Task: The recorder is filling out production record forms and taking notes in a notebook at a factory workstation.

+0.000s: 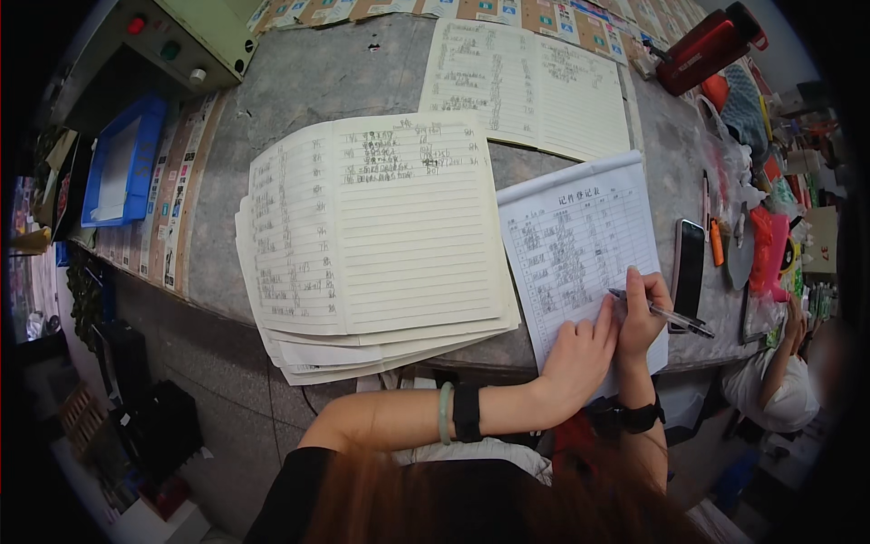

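My right hand [642, 317] grips a clear-barrelled pen [681, 321], its tip at a printed form [580, 213] with handwritten rows. Beside it, my left hand [580, 355] lies flat on the form's lower part, fingers stretched toward the pen tip. The form sits near the table's front edge on the right. To its left is a stack of open notebooks [417, 263]; handwriting fills the top one's left page and the upper lines of its right page. Behind them lies another open notebook [580, 100], also written on.
A black phone [690, 263] and an orange marker [717, 243] lie right of the form. A red flask [711, 50] is at the back right, near plastic bags. At left are a blue tray [125, 163] and a machine with buttons [154, 45]. Another person [775, 385] sits at far right.
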`<state>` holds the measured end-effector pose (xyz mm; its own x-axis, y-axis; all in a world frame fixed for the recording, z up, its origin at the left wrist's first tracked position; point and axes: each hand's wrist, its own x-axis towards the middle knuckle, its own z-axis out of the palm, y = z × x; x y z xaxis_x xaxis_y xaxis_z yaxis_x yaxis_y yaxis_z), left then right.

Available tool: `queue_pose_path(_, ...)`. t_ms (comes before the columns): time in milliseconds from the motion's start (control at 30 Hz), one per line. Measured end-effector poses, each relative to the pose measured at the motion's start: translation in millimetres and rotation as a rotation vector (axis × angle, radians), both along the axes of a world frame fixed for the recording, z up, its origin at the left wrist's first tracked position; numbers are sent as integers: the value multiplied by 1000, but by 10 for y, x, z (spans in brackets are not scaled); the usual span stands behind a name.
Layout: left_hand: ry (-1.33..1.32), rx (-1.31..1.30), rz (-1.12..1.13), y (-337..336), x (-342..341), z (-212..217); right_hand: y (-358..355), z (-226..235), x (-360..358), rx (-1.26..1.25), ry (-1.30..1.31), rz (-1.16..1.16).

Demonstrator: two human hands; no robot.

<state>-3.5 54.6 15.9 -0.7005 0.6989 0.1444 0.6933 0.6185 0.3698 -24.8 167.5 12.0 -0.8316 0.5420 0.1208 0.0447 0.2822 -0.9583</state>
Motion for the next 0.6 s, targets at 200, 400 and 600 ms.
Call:
queue_pose_path(200, -7, -11, -18, 8, 15, -3, 5, -11, 25, 65, 23, 11)
queue_pose_path(400, -3, -39, -33, 12, 24, -28, 13, -44, 38, 77, 17, -13)
queue_pose_path(600, -29, -40, -40, 27, 8, -34, 15, -2, 2, 145, -13, -25)
